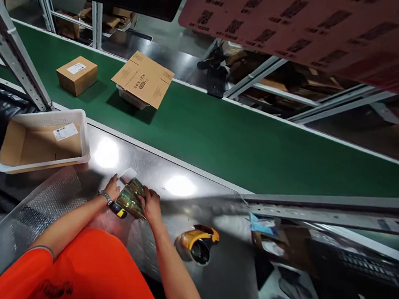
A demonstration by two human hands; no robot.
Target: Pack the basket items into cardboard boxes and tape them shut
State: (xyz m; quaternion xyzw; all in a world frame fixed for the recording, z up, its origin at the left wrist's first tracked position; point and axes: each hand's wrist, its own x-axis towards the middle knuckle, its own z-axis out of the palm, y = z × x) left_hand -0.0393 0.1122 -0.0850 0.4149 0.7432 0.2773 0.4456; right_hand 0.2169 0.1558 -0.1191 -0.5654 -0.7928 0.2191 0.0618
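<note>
My left hand (pixel 112 188) and my right hand (pixel 151 204) grip a pair of green-tinted glossy cylindrical items (pixel 131 198) on a steel work surface (pixel 179 208). A small white paper slip (pixel 128 174) lies just beyond them, by my left fingers. A yellow-and-black tool end (pixel 119 211) pokes out below the items, mostly hidden. Right of my right hand lies a yellow-and-black handheld barcode scanner (pixel 199 241). Under my forearms spreads a sheet of clear bubble wrap (pixel 53 201). A wristwatch (pixel 105 197) sits on my left wrist.
A green conveyor belt (pixel 201 131) runs behind the steel surface, carrying a taped cardboard box (pixel 77 75) and a flat cardboard sheet (pixel 142 79). A white plastic crate (pixel 45 141) lined with cardboard stands at left. Metal rack posts and a printed carton flap (pixel 303 28) are overhead.
</note>
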